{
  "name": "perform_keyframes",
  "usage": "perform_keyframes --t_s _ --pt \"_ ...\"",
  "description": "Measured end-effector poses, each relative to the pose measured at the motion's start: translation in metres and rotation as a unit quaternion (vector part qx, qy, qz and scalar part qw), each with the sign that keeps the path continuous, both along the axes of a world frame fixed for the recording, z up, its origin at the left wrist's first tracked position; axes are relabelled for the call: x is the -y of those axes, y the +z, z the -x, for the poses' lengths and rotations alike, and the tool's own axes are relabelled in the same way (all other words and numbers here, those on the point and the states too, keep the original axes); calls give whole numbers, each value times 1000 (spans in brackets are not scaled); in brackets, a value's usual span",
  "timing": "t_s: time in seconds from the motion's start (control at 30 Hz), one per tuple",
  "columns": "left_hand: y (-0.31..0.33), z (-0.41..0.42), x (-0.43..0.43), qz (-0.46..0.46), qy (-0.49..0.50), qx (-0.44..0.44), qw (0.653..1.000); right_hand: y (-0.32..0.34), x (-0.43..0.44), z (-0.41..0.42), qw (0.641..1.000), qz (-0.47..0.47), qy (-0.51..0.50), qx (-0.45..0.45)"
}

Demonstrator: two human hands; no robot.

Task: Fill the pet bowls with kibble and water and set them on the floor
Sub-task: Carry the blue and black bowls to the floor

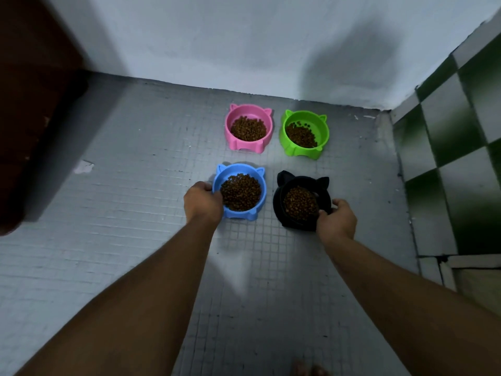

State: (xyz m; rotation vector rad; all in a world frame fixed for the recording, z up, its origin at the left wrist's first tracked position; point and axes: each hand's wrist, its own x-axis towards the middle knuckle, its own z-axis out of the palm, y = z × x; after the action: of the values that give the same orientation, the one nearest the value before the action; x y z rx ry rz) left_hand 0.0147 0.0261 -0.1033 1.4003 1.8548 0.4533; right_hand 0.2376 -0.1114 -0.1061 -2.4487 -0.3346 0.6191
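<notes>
Several cat-eared pet bowls full of brown kibble stand in a square on the grey tiled floor. The pink bowl is at the back left and the green bowl at the back right. My left hand grips the left rim of the blue bowl in front of the pink one. My right hand grips the near right rim of the black bowl, which tilts a little toward me. No water bowl is in view.
A white wall runs just behind the back bowls. A green-and-white checkered tiled wall rises on the right. A dark brown door or cabinet stands at the left. My toes show at the bottom edge.
</notes>
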Motion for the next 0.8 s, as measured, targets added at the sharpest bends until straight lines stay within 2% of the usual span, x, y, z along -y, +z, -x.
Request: perform_keyframes --t_s 0.2,0.37,0.5,0.57,0.67,0.8 --pt "14 10 8 52 -70 28 996 27 3 1 999 50 20 -1" --pt "93 27 23 87 -185 65 977 108 7 30 992 87 96 0" --pt "199 37 42 120 -213 54 968 215 8 62 982 66 180 0" --pt "260 43 57 105 -220 48 969 285 14 80 976 48 212 -1" --pt "356 59 81 79 -219 45 972 394 35 103 971 23 238 -11" --pt "464 87 112 97 -242 12 965 509 63 138 963 -6 269 -26"
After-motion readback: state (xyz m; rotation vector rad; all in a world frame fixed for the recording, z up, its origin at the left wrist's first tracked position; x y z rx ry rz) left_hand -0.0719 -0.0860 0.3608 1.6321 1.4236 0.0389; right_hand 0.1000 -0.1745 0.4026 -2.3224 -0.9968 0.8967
